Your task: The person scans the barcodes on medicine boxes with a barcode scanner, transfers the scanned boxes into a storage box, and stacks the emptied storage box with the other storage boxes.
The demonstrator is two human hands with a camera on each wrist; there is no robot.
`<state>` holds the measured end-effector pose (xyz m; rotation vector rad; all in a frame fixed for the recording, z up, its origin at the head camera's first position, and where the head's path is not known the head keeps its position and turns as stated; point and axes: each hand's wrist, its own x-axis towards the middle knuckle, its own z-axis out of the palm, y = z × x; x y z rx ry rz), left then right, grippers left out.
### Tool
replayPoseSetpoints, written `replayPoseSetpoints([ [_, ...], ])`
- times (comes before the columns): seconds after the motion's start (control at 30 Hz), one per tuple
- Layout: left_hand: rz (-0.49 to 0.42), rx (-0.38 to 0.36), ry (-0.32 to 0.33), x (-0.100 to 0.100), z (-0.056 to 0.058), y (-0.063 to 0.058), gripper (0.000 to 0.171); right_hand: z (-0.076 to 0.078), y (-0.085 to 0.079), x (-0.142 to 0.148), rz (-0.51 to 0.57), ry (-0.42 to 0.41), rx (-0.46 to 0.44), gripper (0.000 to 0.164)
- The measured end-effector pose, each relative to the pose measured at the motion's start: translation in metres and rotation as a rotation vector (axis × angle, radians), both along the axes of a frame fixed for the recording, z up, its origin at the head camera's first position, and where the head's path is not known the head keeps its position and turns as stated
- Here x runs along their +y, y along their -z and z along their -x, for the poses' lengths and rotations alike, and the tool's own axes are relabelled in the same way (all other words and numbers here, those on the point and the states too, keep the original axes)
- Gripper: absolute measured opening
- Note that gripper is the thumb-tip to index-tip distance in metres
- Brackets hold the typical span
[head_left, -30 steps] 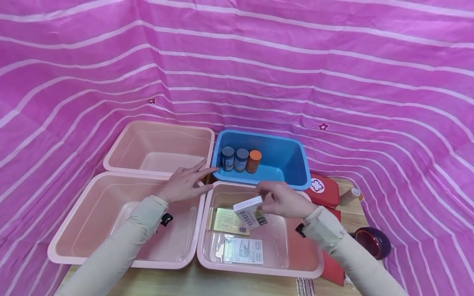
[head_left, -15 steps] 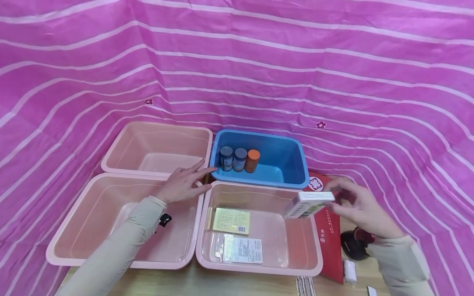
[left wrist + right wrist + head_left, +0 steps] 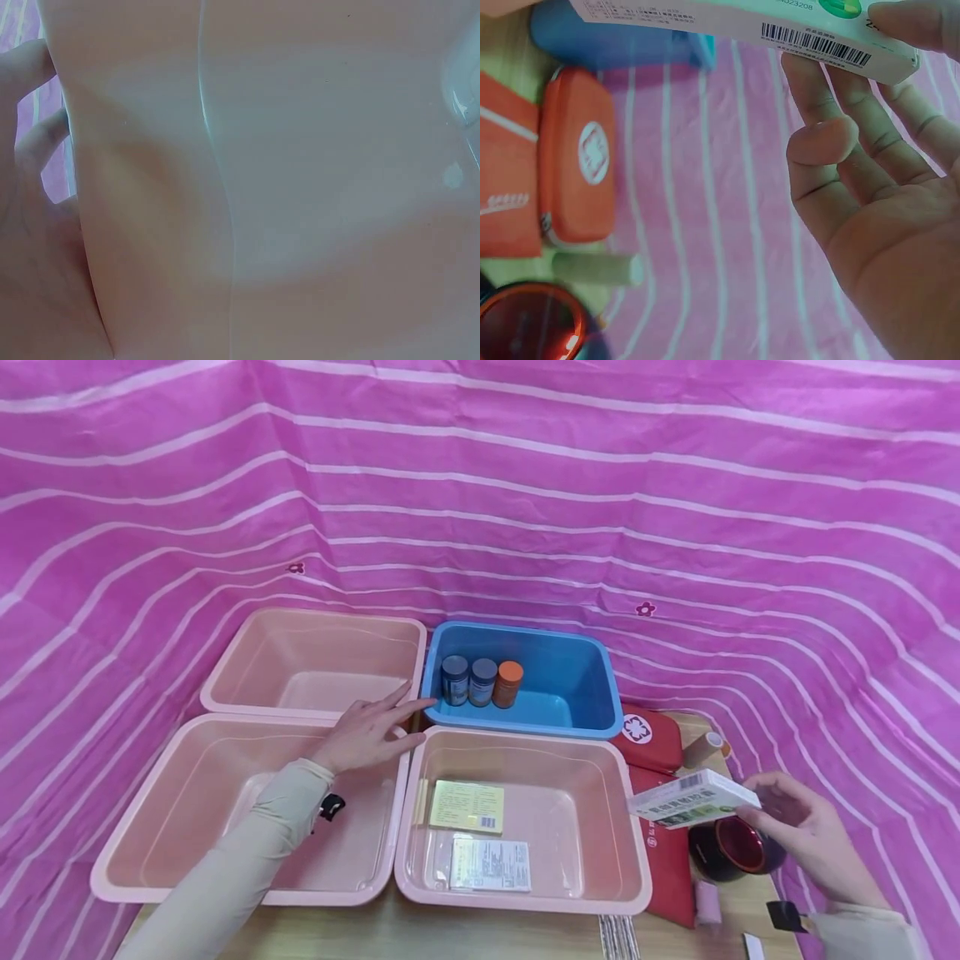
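Right hand (image 3: 806, 831), near right: pinches a white-and-green box (image 3: 692, 799) by its right end, thumb on top, fingers beneath; long axis runs left to right, roughly level, held above the surface (image 3: 750, 910) beside a dark red bowl (image 3: 738, 847) and outside the trays. Near pink tray (image 3: 525, 906): two flat packets (image 3: 480, 835) on its floor, left of the box. Left hand (image 3: 367, 731), further off: fingers straight, holding nothing, resting where the pink trays meet. Blue bin (image 3: 570, 722), far: three bottles (image 3: 480, 681). Red pouch (image 3: 652, 739) beside it.
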<state>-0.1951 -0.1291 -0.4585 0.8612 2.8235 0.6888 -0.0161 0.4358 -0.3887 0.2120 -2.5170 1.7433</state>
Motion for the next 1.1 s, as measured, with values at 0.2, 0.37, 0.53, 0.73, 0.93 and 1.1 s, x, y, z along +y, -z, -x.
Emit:
replayPoseSetpoints([
  [0.2, 0.003, -0.015, -0.006, 0.0, 0.0, 0.001, 0.065, -0.017, 0.019, 0.026, 0.108, 0.037, -0.013, 0.04],
  [0.37, 0.008, -0.006, -0.007, 0.0, 0.001, 0.001, 0.065, -0.025, 0.035, 0.037, 0.049, 0.061, -0.036, 0.038],
  [0.53, 0.003, 0.005, -0.007, -0.001, 0.002, 0.003, 0.064, -0.026, 0.047, 0.043, -0.103, 0.094, -0.046, 0.033],
  [0.73, 0.005, 0.005, -0.009, -0.001, 0.001, 0.003, 0.065, -0.027, 0.059, 0.049, -0.331, 0.15, -0.123, 0.025],
  [0.93, 0.012, 0.003, -0.007, 0.0, 0.0, 0.001, 0.065, -0.028, 0.073, 0.058, -0.307, 0.134, -0.127, 0.024],
  [1.1, 0.012, -0.006, -0.01, 0.001, 0.0, 0.001, 0.066, -0.029, 0.083, 0.06, -0.301, 0.167, -0.102, 0.025],
])
